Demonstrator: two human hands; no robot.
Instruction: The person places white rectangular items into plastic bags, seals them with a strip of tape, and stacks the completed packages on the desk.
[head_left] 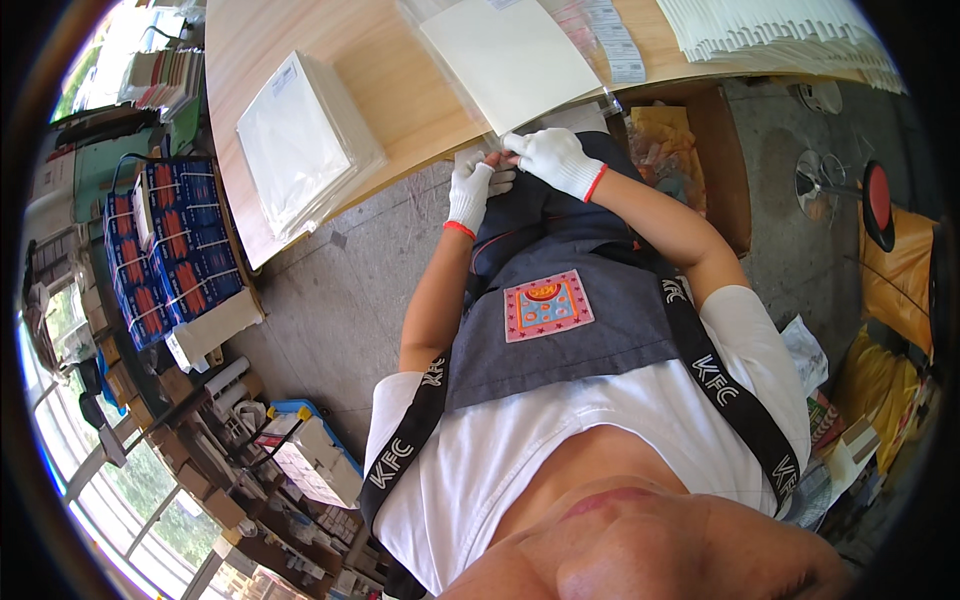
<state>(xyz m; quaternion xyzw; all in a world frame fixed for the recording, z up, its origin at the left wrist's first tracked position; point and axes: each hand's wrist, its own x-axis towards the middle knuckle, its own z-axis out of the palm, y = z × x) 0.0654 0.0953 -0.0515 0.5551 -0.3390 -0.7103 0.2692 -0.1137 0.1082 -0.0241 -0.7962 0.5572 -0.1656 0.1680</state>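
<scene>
A white rectangular sheet or board [505, 60] lies at the table's near edge, in what looks like a clear plastic sleeve [606, 102]. Just below its near corner my two hands meet, in white knit gloves with red cuffs and bare fingertips. My left hand [478, 192] is closed, with thumb and forefinger pinched at the clear plastic. Close beside it, my right hand [558, 160] is closed too, its fingertips at the same plastic edge. The exact fold between the fingertips is too small to make out.
On the wooden table [400, 100] a stack of white sheets in clear sleeves [305, 140] stands at left. A label strip [615, 45] and a row of white sheets [780, 30] lie at right. Below are an open carton [715, 150], a round red-topped stool [878, 205] and strapped blue boxes [175, 240].
</scene>
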